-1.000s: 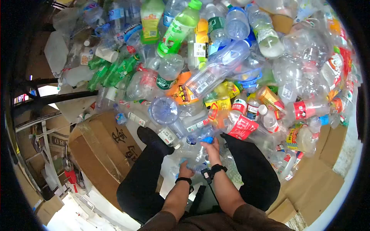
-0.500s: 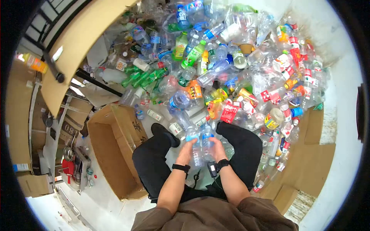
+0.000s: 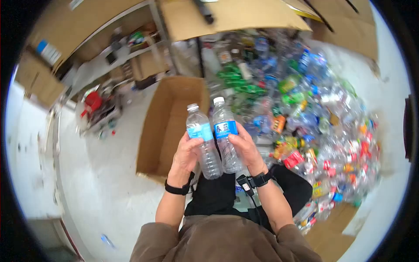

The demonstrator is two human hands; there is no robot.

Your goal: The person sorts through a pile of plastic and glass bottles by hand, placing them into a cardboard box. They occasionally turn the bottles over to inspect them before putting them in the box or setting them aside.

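Clear plastic bottles fill both hands, held side by side and upright in front of my body. My left hand (image 3: 187, 151) is wrapped round a bottle with a pale blue label (image 3: 200, 131) and a clear top. In my right hand (image 3: 247, 146) is a bottle with a white cap and a bright blue label (image 3: 225, 129). The two bottles nearly touch at their lower ends. Just beyond them and to the left, a cardboard box (image 3: 150, 131) stands with its top open, and its visible inside shows bare cardboard.
A large heap of plastic bottles (image 3: 301, 100) spreads over the right side. A cardboard sheet (image 3: 244, 17) hangs at the top. On the left are a red item (image 3: 93, 101) among clutter, a shelf (image 3: 94, 72) and a small bottle (image 3: 107, 241) on the floor.
The view has turned left, so the box sits nearer the centre and the heap farther right. Both hands have lifted the two bottles up from between the legs, still holding them.
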